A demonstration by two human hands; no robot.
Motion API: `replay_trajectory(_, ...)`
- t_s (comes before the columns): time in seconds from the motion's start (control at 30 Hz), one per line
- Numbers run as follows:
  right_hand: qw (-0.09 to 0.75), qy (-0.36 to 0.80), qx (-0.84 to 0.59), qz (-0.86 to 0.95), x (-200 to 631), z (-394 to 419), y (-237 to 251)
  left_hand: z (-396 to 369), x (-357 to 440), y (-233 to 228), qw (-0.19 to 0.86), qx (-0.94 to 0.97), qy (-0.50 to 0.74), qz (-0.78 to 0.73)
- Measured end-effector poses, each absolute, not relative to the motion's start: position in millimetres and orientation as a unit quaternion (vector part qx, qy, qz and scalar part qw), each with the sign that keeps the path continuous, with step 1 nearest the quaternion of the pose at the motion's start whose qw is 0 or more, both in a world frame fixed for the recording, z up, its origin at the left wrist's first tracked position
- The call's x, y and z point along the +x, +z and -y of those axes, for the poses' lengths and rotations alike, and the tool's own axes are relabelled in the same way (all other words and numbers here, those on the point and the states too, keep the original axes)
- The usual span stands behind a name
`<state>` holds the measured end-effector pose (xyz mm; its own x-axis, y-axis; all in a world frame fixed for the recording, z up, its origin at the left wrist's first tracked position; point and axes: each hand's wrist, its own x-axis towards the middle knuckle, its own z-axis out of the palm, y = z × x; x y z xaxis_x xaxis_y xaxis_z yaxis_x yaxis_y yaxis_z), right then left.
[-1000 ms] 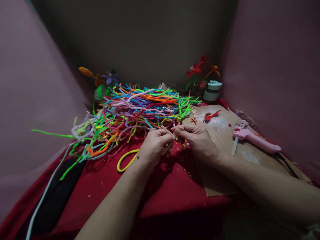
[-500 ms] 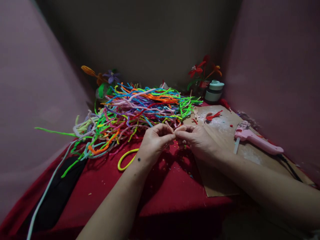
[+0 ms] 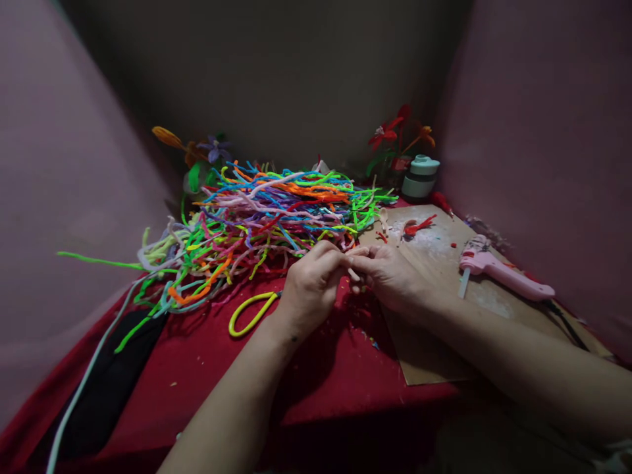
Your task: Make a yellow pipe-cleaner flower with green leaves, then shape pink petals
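Note:
Over the red cloth (image 3: 197, 375), my left hand (image 3: 313, 283) and my right hand (image 3: 397, 280) meet fingertip to fingertip. Between them is a short pale pink pipe cleaner (image 3: 354, 274), bent, one end poking out below the fingers. Both hands are closed in a pinch on it; the fingers hide much of the piece. Just behind the hands lies a large heap of coloured pipe cleaners (image 3: 276, 207). A yellow looped handle (image 3: 247, 316) of a tool rests left of my left wrist, its other end hidden by the hand.
On the right, a pink glue gun (image 3: 508, 273) and red pipe cleaner pieces (image 3: 419, 226) lie on a cardboard sheet (image 3: 429, 368). A pale green-lidded container (image 3: 421, 178) stands behind, near red flowers (image 3: 385, 135). A pale cable (image 3: 89, 375) crosses a black strip (image 3: 113, 388) at left.
My left hand has rolled over, its fingers now curling downward. The pipe cleaner's free end, which pointed up, now points down. More of the yellow handle shows. The view has shifted slightly.

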<state>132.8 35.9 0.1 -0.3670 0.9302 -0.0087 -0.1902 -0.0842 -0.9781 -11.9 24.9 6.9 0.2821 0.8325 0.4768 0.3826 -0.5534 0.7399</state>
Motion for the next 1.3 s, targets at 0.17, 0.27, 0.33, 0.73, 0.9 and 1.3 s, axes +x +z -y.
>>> replay_trajectory(0.17,0.463,0.586,-0.349,0.565,135,-34,7,-31,-20,10,0.54,0.561,0.445,-0.442)
replay_trajectory(0.27,0.457,0.57,-0.352,0.585,135,-33,7,-35,-24,8,0.659,0.498,0.387,-0.41)
replay_trajectory(0.33,0.468,0.539,-0.358,0.602,136,-33,6,-36,-26,7,0.693,0.499,0.353,-0.381)
replay_trajectory(0.73,0.461,0.381,-0.378,0.707,138,-34,0,-32,-25,10,0.664,0.52,0.34,-0.417)
replay_trajectory(0.9,0.452,0.409,-0.391,0.69,137,-34,-1,-27,-16,11,0.38,0.693,0.362,-0.494)
replay_trajectory(1.3,0.435,0.669,-0.327,0.506,133,-36,2,-14,0,0,-0.228,0.828,0.239,-0.453)
